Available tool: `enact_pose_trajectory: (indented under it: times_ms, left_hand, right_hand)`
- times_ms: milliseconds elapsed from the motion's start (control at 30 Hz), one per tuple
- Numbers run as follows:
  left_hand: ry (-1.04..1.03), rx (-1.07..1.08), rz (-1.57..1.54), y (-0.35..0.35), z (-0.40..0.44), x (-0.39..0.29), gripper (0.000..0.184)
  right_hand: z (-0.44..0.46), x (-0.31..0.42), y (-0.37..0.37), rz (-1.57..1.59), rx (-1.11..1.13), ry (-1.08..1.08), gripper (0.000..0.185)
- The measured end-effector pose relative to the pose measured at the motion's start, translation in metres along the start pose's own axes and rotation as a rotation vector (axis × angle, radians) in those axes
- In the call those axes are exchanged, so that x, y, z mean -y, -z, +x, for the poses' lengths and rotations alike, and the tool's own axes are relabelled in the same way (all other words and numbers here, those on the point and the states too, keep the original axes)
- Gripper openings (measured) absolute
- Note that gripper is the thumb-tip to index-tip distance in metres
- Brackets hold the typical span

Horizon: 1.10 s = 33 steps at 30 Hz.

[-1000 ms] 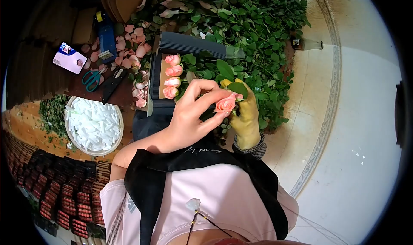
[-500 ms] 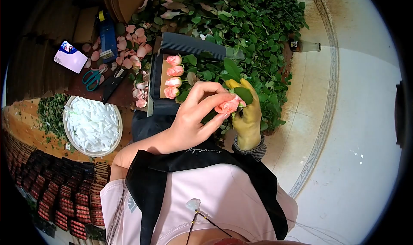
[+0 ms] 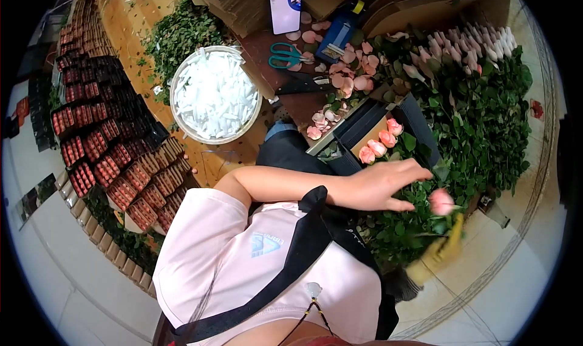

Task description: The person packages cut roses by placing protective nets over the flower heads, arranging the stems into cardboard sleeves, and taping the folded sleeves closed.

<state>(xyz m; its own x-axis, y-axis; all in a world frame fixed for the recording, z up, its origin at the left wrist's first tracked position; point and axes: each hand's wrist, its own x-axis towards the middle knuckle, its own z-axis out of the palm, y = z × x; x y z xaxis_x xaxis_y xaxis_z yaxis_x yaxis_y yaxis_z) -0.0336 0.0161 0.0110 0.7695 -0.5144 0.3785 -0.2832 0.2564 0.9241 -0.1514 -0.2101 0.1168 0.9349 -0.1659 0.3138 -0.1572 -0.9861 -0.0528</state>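
Note:
My bare left hand [image 3: 388, 183] stretches over the leafy stems with fingers and thumb apart, holding nothing. Just beyond its fingertips is a single pink rose [image 3: 441, 201], slightly blurred. My right hand [image 3: 438, 249], in a yellow glove and smeared by motion, is below the bloom and appears to hold its stem; the grip itself is unclear. Several pink roses [image 3: 378, 144] lie in a row against a brown card in a dark corrugated cardboard holder [image 3: 419, 124], just above my left hand.
Green rose stems [image 3: 480, 133] are heaped at right, with pale wrapped blooms [image 3: 467, 45] behind. Loose petals [image 3: 349, 78], teal scissors [image 3: 285, 55] and a phone [image 3: 285, 10] lie on the table. A basin [image 3: 176, 106] holds white tubes. Packed rose bundles [image 3: 100, 142] fill the left floor; a glass bottle [image 3: 495, 212] is at right.
The view has turned, bringing more of the left floor in. My left hand has let go of the rose and opened. The gloved right hand and the rose have moved away to the right.

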Motion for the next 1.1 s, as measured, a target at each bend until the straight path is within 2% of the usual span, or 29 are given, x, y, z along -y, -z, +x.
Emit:
enact_pose_trajectory:
  times_ms: [33,133,200,233,333,367,400,467,500,533,600,633,700,800,833,867,933,1000,1033,1100]
  left_hand:
    - [0.069,0.073,0.037,0.008,-0.003,0.003,0.056]
    - [0.173,0.115,0.059,0.026,-0.010,0.015,0.033]
    - [0.200,0.041,0.161,0.035,-0.013,0.025,0.023]
    - [0.274,0.014,0.190,0.041,-0.012,0.025,0.021]
    - [0.465,-0.061,0.299,0.065,-0.016,0.051,0.018]
    - [0.511,-0.079,0.255,0.074,-0.017,0.058,0.018]
    - [0.562,-0.102,0.221,0.082,-0.015,0.065,0.018]
    - [0.532,-0.047,0.403,0.093,-0.008,0.072,0.018]
    - [0.514,-0.024,0.434,0.096,-0.001,0.072,0.017]
    - [0.477,-0.030,0.448,0.094,0.002,0.075,0.017]
    - [0.453,0.029,0.478,0.088,0.016,0.071,0.016]
    - [0.360,0.044,0.491,0.082,0.021,0.072,0.014]
    - [0.179,0.124,0.523,0.067,0.032,0.068,0.012]
    - [-0.082,0.397,0.591,0.040,0.041,0.073,0.027]
    - [-0.131,0.507,0.760,0.033,0.039,0.076,0.035]
    - [-0.169,0.564,0.866,0.027,0.035,0.085,0.040]
    - [-0.148,0.580,0.892,0.027,0.036,0.082,0.043]
    - [-0.058,0.642,0.888,0.030,0.040,0.073,0.048]
    - [-0.057,0.647,0.910,0.031,0.038,0.075,0.053]
    - [-0.014,0.573,0.927,0.030,0.033,0.082,0.057]
  right_hand:
    - [0.004,0.000,0.019,-0.060,-0.017,-0.067,0.040]
    - [0.005,0.005,0.056,-0.166,-0.095,-0.159,0.040]
    - [-0.004,-0.001,0.077,-0.458,-0.169,-0.183,0.044]
    - [-0.019,-0.012,0.083,-0.497,-0.239,-0.151,0.048]
    - [-0.067,-0.025,0.103,-0.515,-0.333,-0.468,0.051]
    - [-0.085,-0.034,0.105,-0.629,-0.439,-0.430,0.042]
    - [-0.107,-0.038,0.105,-0.654,-0.435,-0.461,0.042]
    - [-0.150,-0.040,0.104,-0.167,-0.719,-0.919,0.033]
    - [-0.169,-0.043,0.104,-0.562,-0.653,-1.008,0.031]
    - [-0.198,-0.052,0.107,-0.834,-0.408,-1.249,0.034]
    - [-0.353,-0.123,0.096,-0.911,-0.025,-1.394,0.045]
    - [-0.374,-0.123,0.080,-0.916,-0.027,-1.411,0.045]
    - [-0.398,-0.136,0.050,-0.704,0.179,-1.490,0.052]
    - [-0.421,-0.135,0.019,-0.352,0.442,-1.628,0.063]
    - [-0.423,-0.132,0.015,-0.227,0.500,-1.680,0.067]
    - [-0.378,-0.120,0.009,-0.068,0.307,-1.659,0.061]
    - [-0.304,-0.106,-0.005,0.061,-0.020,-1.471,0.052]
    - [-0.210,-0.084,-0.009,-0.008,-0.069,-1.041,0.047]
    - [-0.161,-0.070,-0.008,0.064,-0.042,-0.976,0.046]
    - [-0.111,-0.063,-0.033,0.232,-0.109,-0.694,0.045]
